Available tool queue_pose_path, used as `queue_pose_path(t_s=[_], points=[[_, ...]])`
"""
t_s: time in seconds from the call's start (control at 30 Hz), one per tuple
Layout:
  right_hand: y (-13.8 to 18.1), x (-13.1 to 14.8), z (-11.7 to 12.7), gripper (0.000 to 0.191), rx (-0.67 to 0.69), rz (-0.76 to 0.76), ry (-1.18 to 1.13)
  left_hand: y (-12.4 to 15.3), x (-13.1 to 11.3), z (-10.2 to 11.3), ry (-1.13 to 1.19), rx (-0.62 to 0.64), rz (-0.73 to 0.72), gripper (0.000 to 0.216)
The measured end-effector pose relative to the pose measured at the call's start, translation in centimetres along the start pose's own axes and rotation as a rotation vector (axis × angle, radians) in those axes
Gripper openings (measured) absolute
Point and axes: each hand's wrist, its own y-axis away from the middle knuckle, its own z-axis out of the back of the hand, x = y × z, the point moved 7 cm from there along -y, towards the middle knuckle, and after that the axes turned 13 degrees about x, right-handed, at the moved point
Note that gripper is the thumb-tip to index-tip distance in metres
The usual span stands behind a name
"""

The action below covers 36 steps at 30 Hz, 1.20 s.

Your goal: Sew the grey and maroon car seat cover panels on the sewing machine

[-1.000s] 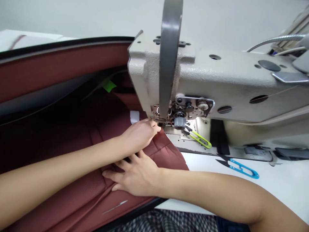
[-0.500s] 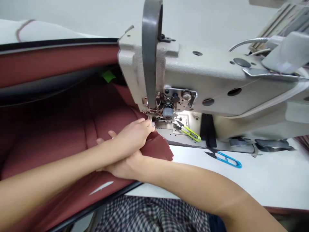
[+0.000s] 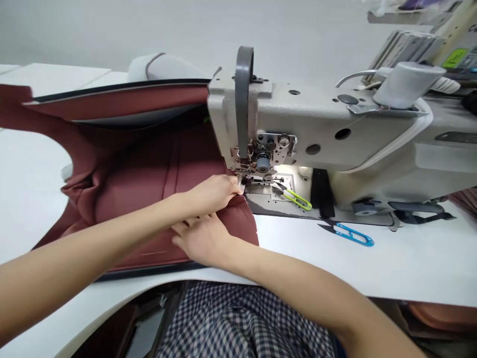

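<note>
— Beige industrial sewing machine (image 3: 335, 134) fills the right of the white table (image 3: 410, 263). What lies under it?

— A maroon leatherette seat cover (image 3: 141, 184), spread from the needle leftward over the table, with its near corner at the presser foot (image 3: 241, 175).

— How would it handle?

— Soft and floppy but bulky, I'd judge. It has padded, seamed panels and a smooth, rather slippery face, so its own weight would drag it off to the left. It is best held close to the needle, with a pinch on the edge and a flat palm on the panel just behind.

— And the hands?

— The left hand (image 3: 213, 194) is closed, fingertips pinching the cover's edge right at the foot. There may be a small white tab in the pinch, but it is too small to tell. The right hand (image 3: 203, 238) lies flat and open on the cover just below, fingers pointing left.

— Small things?

— Blue thread snips (image 3: 350, 234) on the table and green thread snips (image 3: 296, 198) on the machine bed, both apart from the hands.

— Against half a second ago?

— The right hand was tucked beneath the left wrist; now it is out and spread. The cover's corner lies flatter, and more of the cover and table shows at left.
</note>
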Motion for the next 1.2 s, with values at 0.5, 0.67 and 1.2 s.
queue_pose_path(t_s=[0.5,0.67,1.2], points=[[3.1,0.4,-1.2,0.048,0.129,-0.006,-0.132,0.0,-1.3,-1.3,0.01,-0.053,0.027,0.027],[3.2,-0.1,-1.3,0.047,0.144,-0.012,-0.166,-0.1,-1.6,-1.3,-0.081,-0.029,0.021,0.026],[6.7,0.8,0.5,0.061,0.172,0.337,-0.014,0.7,0.0,-0.3,-0.151,-0.24,0.035,0.044]])
